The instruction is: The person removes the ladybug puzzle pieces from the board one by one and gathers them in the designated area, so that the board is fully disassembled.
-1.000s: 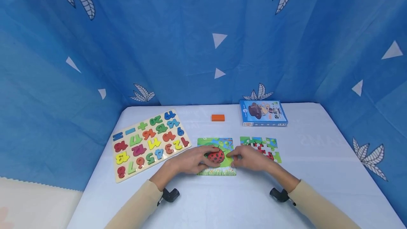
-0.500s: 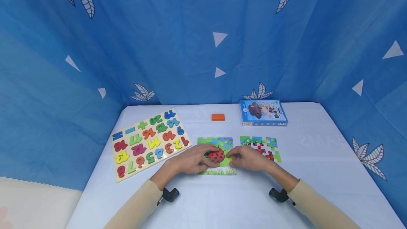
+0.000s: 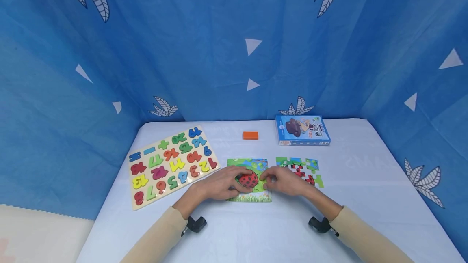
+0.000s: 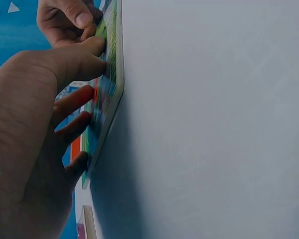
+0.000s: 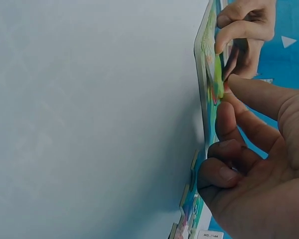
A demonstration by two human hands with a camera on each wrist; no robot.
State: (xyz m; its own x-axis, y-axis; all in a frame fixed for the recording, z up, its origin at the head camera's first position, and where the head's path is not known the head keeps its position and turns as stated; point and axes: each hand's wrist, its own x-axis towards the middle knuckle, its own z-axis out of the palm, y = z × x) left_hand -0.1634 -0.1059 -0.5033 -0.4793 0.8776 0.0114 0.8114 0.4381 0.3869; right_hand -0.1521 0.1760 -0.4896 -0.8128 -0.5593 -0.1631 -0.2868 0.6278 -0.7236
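Observation:
A small jigsaw puzzle board (image 3: 250, 199) with a red ladybug picture (image 3: 249, 179) lies flat at the middle of the table. My left hand (image 3: 222, 184) rests on its left part, thumb and spread fingers touching the surface in the left wrist view. At the board's right side, my right hand (image 3: 287, 180) pinches a green puzzle piece (image 5: 218, 74) between thumb and index finger, its other fingers curled. The fingertips partly cover that piece. Several more puzzle pieces (image 3: 312, 163) lie grouped to the right, partly hidden under the right hand.
A wooden number board (image 3: 173, 165) lies at the left, filled with coloured numerals. Behind the puzzle sits an orange block (image 3: 250, 135). A blue box (image 3: 303, 130) stands near the back right edge. Blue curtains (image 3: 226, 52) enclose the table's back and sides.
The right hand's fingers shift slightly at the board's right side, and a seam now shows below the ladybug. The left hand stays in place.

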